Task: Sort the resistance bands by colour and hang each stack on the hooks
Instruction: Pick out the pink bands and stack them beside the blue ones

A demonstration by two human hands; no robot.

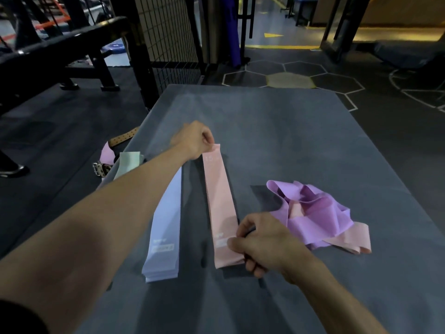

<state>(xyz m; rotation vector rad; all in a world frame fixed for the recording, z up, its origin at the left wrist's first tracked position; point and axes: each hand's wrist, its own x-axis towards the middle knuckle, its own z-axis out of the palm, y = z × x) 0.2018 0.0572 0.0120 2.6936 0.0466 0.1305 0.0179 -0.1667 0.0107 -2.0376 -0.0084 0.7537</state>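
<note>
A pink resistance band (220, 196) lies stretched flat along the grey mat (277, 131). My left hand (192, 139) pinches its far end, and my right hand (260, 242) grips its near end. To its left lies a flat stack of pale blue bands (166, 227), partly under my left forearm. A pale green band (126, 162) sits at the mat's left edge. On the right lies a crumpled pile of purple bands (315, 210) with another pink band (349, 239) tangled beneath it.
A wire grid panel (168, 32) stands beyond the mat's far left corner. A black bench (60, 49) is at the back left. A leather belt (122, 138) and a pink item (106, 154) lie on the dark floor left of the mat.
</note>
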